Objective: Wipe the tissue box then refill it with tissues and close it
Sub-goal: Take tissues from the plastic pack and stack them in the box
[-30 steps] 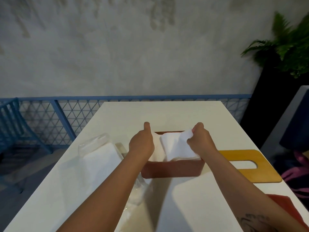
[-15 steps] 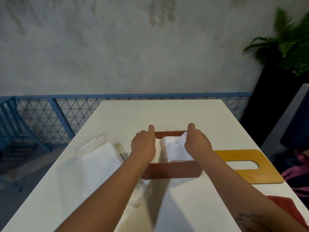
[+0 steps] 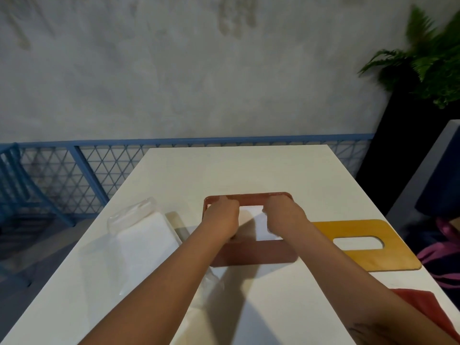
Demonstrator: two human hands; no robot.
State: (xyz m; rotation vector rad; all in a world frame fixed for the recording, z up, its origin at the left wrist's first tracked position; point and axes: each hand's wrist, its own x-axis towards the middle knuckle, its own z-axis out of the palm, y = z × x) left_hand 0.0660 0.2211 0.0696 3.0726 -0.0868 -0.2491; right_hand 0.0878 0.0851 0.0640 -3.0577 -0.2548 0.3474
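The left hand (image 3: 221, 219) and right hand (image 3: 283, 217) reach onto white tissues (image 3: 254, 220) inside the open reddish-brown rectangular box (image 3: 254, 255). Their fingers are hidden, so the grip cannot be told.

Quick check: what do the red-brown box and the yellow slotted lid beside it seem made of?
Red-brown rectangular tissue box: matte plastic or leatherette, unclear which; even, dull surface, rounded corners. Flat yellow slotted lid: probably thin wood, smooth satin finish; warm uneven tone, thin rigid edge.
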